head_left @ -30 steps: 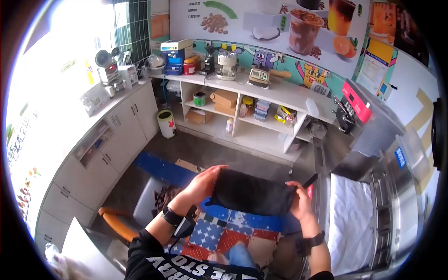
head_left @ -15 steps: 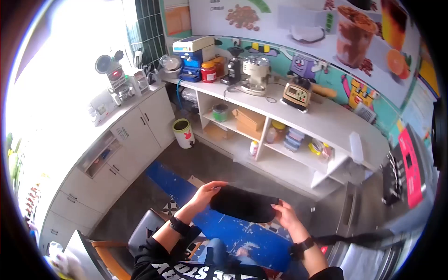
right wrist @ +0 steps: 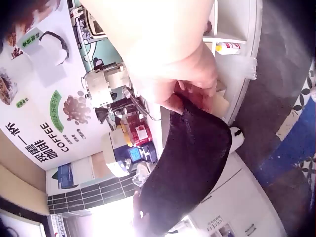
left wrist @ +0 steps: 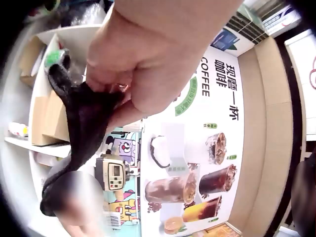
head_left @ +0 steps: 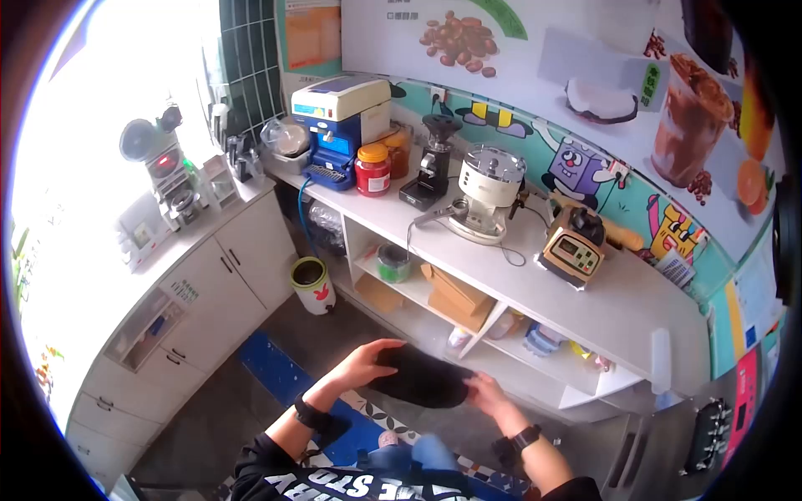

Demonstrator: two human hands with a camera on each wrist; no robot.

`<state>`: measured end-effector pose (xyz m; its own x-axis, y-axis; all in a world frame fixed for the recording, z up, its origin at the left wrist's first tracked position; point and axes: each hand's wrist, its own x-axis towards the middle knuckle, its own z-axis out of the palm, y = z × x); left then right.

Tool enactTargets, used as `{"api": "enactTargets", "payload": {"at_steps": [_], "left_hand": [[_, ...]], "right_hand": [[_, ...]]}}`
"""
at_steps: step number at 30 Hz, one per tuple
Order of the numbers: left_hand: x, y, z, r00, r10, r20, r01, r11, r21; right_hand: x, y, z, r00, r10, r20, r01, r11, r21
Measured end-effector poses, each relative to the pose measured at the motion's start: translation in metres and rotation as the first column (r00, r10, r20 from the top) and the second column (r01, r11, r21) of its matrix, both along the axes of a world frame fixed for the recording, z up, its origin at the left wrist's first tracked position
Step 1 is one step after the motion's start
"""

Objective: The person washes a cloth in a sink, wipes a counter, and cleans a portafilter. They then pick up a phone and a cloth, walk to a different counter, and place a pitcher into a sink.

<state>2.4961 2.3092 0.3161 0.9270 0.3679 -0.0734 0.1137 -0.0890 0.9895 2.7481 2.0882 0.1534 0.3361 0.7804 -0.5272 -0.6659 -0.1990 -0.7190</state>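
A piece of black cloth hangs between both hands in front of the body, above floor level. My left hand pinches its left end between thumb and fingers. At the opposite end, my right hand pinches a corner. In the left wrist view the black cloth drops in folds from the fingers of the left hand. The right wrist view has it as a broad, smooth panel with a rounded edge, below the right hand.
A white counter runs ahead, bearing an espresso machine, a grinder, a blender base and a blue-and-white machine. White cabinets line the left side. A bin stands in the corner. Steel equipment is at lower right.
The counter looks larger and nearer, and the red-fronted machine has shifted toward the right edge. Between the hands, the cloth spans less width than before. Both hands have kept their hold.
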Motion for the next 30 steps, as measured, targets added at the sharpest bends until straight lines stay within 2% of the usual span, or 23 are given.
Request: {"api": "enactTargets", "payload": {"at_steps": [1,2,5,6,7,9,10,11,12,13,14,15,18,19,20,21,22,23,25,26,27,29,30], "left_hand": [[0.016,0.016,0.004,0.999,-0.014,0.032,0.013,0.999,0.030],[0.034,0.035,0.010,0.997,-0.026,0.068,0.021,0.998,0.066],[0.068,0.075,0.054,0.997,-0.078,-0.022,0.079,0.996,0.035],[0.080,0.095,0.034,0.992,-0.054,0.113,0.049,0.998,0.050],[0.088,0.113,0.034,0.998,-0.049,0.044,0.050,0.999,-0.019],[0.101,0.145,0.023,0.998,-0.016,0.054,0.019,0.999,-0.044],[0.101,0.158,0.029,0.994,-0.006,0.108,-0.005,0.995,0.101],[0.107,0.174,0.012,0.997,0.053,0.048,-0.054,0.998,0.018],[0.108,0.182,0.018,0.989,0.115,0.090,-0.120,0.992,0.048],[0.111,0.198,0.012,0.989,0.144,-0.024,-0.145,0.988,-0.047],[0.110,0.210,0.010,0.982,0.187,0.000,-0.186,0.980,0.065],[0.112,0.224,0.011,0.977,0.212,0.033,-0.215,0.959,0.183],[0.108,0.253,0.021,0.951,0.307,-0.035,-0.308,0.952,-0.008],[0.105,0.259,0.021,0.942,0.333,-0.033,-0.335,0.941,-0.058],[0.105,0.266,0.018,0.929,0.368,-0.038,-0.369,0.929,-0.035],[0.105,0.274,0.016,0.916,0.400,-0.040,-0.400,0.916,-0.009],[0.104,0.282,0.013,0.903,0.428,-0.044,-0.427,0.904,0.022],[0.104,0.291,0.006,0.905,0.421,-0.060,-0.423,0.905,-0.044],[0.102,0.313,-0.013,0.919,0.393,-0.005,-0.393,0.916,-0.079],[0.100,0.326,-0.021,0.936,0.351,-0.012,-0.351,0.933,-0.080],[0.097,0.341,-0.024,0.950,0.311,-0.011,-0.311,0.947,-0.077],[0.091,0.362,-0.008,0.970,0.245,-0.002,-0.243,0.963,-0.118],[0.087,0.373,-0.002,0.974,0.227,0.008,-0.225,0.972,-0.070]], "right_hand": [[0.014,0.015,0.003,1.000,0.018,-0.007,-0.018,1.000,0.000],[0.032,0.034,-0.012,0.997,0.052,0.049,-0.055,0.995,0.077],[0.071,0.101,0.014,0.998,0.022,0.064,-0.024,0.999,0.022],[0.089,0.126,0.013,0.996,-0.005,0.092,0.001,0.999,0.035],[0.110,0.154,0.006,0.992,-0.004,0.129,-0.001,0.999,0.040],[0.154,0.214,-0.009,0.988,-0.008,0.157,-0.006,0.996,0.086],[0.178,0.250,-0.023,0.987,-0.036,0.154,0.026,0.997,0.066],[0.198,0.284,-0.027,0.982,-0.088,0.169,0.077,0.995,0.070],[0.228,0.318,-0.052,0.978,-0.062,0.197,0.049,0.996,0.070],[0.241,0.351,-0.052,0.978,-0.081,0.194,0.069,0.995,0.069],[0.254,0.380,-0.047,0.973,-0.123,0.198,0.110,0.991,0.074],[0.266,0.415,-0.048,0.981,-0.149,0.125,0.145,0.988,0.044],[0.298,0.488,-0.063,0.969,-0.244,-0.039,0.241,0.968,-0.065],[0.301,0.501,-0.063,0.958,-0.278,-0.072,0.272,0.959,-0.083],[0.306,0.507,-0.067,0.971,-0.228,-0.065,0.228,0.974,-0.018],[0.313,0.517,-0.066,0.965,-0.223,-0.136,0.216,0.974,-0.066],[0.323,0.526,-0.080,0.980,-0.179,-0.084,0.175,0.983,-0.053],[0.330,0.533,-0.097,0.990,-0.139,-0.036,0.137,0.990,-0.043],[0.327,0.537,-0.098,0.976,-0.219,0.025,0.220,0.969,-0.116],[0.354,0.539,-0.135,0.991,-0.131,0.026,0.132,0.987,-0.086],[0.359,0.539,-0.139,0.990,-0.144,-0.003,0.144,0.989,-0.035],[0.358,0.536,-0.118,0.985,-0.155,0.073,0.153,0.988,0.030],[0.354,0.526,-0.109,0.980,-0.165,0.113,0.159,0.985,0.061]]}}
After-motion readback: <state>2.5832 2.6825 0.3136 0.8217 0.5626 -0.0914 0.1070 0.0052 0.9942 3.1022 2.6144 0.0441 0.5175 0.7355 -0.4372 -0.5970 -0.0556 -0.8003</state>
